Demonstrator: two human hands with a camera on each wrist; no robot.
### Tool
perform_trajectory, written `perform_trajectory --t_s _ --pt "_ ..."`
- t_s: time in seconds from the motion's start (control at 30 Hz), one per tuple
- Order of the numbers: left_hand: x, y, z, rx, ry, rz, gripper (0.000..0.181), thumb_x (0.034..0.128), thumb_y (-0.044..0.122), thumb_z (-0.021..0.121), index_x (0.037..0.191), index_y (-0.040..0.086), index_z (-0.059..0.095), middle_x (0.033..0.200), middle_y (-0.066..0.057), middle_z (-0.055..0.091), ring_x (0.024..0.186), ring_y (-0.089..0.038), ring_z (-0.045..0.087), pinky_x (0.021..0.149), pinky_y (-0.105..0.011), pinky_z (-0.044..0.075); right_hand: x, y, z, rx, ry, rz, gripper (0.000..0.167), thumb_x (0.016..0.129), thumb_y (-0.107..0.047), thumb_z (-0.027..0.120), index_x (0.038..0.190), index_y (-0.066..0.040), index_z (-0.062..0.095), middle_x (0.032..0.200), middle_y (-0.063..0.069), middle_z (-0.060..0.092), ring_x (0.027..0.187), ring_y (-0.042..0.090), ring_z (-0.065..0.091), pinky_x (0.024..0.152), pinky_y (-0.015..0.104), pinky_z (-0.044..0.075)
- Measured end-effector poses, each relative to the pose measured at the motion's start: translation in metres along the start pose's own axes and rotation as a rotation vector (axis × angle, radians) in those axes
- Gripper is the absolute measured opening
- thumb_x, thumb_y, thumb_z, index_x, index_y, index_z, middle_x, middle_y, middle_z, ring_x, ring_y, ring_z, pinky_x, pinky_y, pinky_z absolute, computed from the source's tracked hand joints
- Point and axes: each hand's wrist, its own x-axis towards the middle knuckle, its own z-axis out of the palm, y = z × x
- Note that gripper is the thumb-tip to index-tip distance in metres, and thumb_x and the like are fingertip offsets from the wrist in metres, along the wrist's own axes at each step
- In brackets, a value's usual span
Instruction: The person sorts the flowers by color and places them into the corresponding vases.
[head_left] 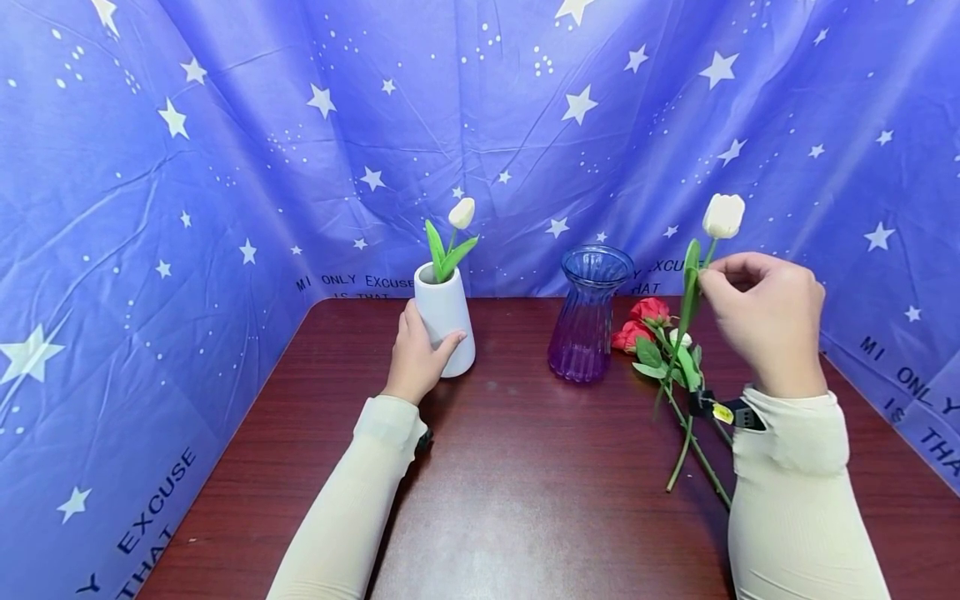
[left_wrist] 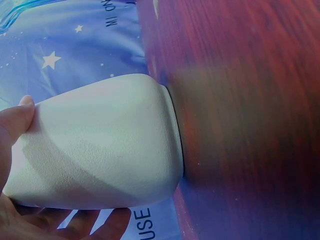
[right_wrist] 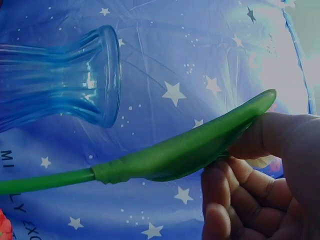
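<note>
My left hand [head_left: 420, 357] grips a white vase [head_left: 444, 321] standing on the table, thumb on its near side. One white tulip [head_left: 462, 213] with green leaves stands in that vase. The left wrist view shows the fingers curled around the vase [left_wrist: 110, 145]. My right hand [head_left: 772, 321] pinches another white tulip [head_left: 723, 217] near its leaves, the stem hanging down above the table. In the right wrist view a green leaf [right_wrist: 185, 145] lies against the thumb and fingers of the right hand [right_wrist: 260, 180].
A blue and purple glass vase [head_left: 581, 325] stands between the hands. To its right lie red roses [head_left: 651, 311] and a white flower [head_left: 680, 338], their stems toward the front of the brown table [head_left: 480, 467]. Behind hangs a blue cloth [head_left: 480, 108] with stars.
</note>
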Motion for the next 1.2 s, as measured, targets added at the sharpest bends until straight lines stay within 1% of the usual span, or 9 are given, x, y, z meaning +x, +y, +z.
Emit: perform_trajectory --t_s 0.1,0.27,0.43,0.53,0.77,0.9,1.07,1.2 --pt "0.0 0.0 0.0 0.001 0.002 0.002 0.09 0.0908 0.045 0.079 0.154 0.006 0.027 0.137 -0.017 0.048 0.118 -0.038 0.059 0.102 -0.054 0.05 -0.002 -0.005 0.001 0.029 0.025 -0.003 0.02 0.088 -0.027 0.067 0.09 -0.013 0.081 0.06 -0.04 0.05 0.058 -0.006 0.049 0.061 0.019 0.034" --pt "0.0 0.001 0.0 0.004 0.004 0.002 0.091 0.09 0.045 0.08 0.154 0.006 0.027 0.137 -0.017 0.048 0.117 -0.038 0.059 0.101 -0.053 0.05 -0.006 -0.012 0.003 0.08 0.055 -0.032 0.017 0.088 -0.023 0.069 0.087 -0.011 0.081 0.061 -0.039 0.052 0.057 -0.009 0.049 0.059 0.016 0.035" --pt "0.0 0.001 0.0 0.006 0.001 -0.001 0.091 0.0903 0.044 0.079 0.155 0.007 0.027 0.138 -0.017 0.048 0.118 -0.038 0.06 0.102 -0.054 0.05 -0.008 -0.016 0.004 0.11 0.058 -0.038 0.016 0.088 -0.023 0.07 0.087 -0.011 0.08 0.063 -0.038 0.054 0.058 -0.011 0.051 0.061 0.015 0.036" --pt "0.0 0.001 0.0 0.008 -0.003 -0.005 0.09 0.0909 0.045 0.079 0.155 0.007 0.027 0.138 -0.017 0.048 0.118 -0.038 0.059 0.102 -0.054 0.05 -0.01 -0.018 0.005 0.126 0.054 -0.048 0.015 0.088 -0.023 0.07 0.086 -0.012 0.08 0.063 -0.036 0.056 0.058 -0.011 0.053 0.06 0.013 0.038" --pt "0.001 -0.001 0.001 0.009 0.002 -0.008 0.09 0.0909 0.045 0.078 0.155 0.008 0.027 0.138 -0.016 0.048 0.118 -0.038 0.059 0.102 -0.054 0.05 -0.013 -0.022 0.008 0.194 0.038 -0.098 0.012 0.088 -0.02 0.072 0.082 -0.012 0.077 0.065 -0.031 0.061 0.059 -0.01 0.057 0.06 0.01 0.042" --pt "0.001 0.0 0.001 0.001 0.003 -0.004 0.09 0.091 0.045 0.078 0.155 0.007 0.027 0.138 -0.017 0.048 0.118 -0.038 0.059 0.102 -0.054 0.05 -0.015 -0.026 0.009 0.271 0.032 -0.104 0.011 0.088 -0.015 0.074 0.082 -0.008 0.076 0.065 -0.026 0.064 0.057 -0.007 0.059 0.058 0.011 0.044" --pt "0.001 0.0 0.001 0.009 0.011 0.001 0.089 0.0906 0.044 0.079 0.154 0.007 0.028 0.137 -0.017 0.049 0.117 -0.038 0.059 0.101 -0.054 0.051 -0.02 -0.033 0.01 0.413 0.005 -0.092 0.01 0.088 -0.009 0.075 0.085 0.0 0.075 0.065 -0.017 0.068 0.056 -0.003 0.065 0.054 0.013 0.047" --pt "0.001 -0.001 0.001 0.004 0.011 0.001 0.09 0.0902 0.045 0.08 0.154 0.008 0.029 0.136 -0.016 0.049 0.116 -0.037 0.06 0.1 -0.054 0.051 -0.023 -0.037 0.01 0.498 -0.005 -0.093 0.01 0.089 -0.007 0.075 0.086 0.002 0.074 0.067 -0.01 0.071 0.057 0.002 0.069 0.052 0.015 0.05"
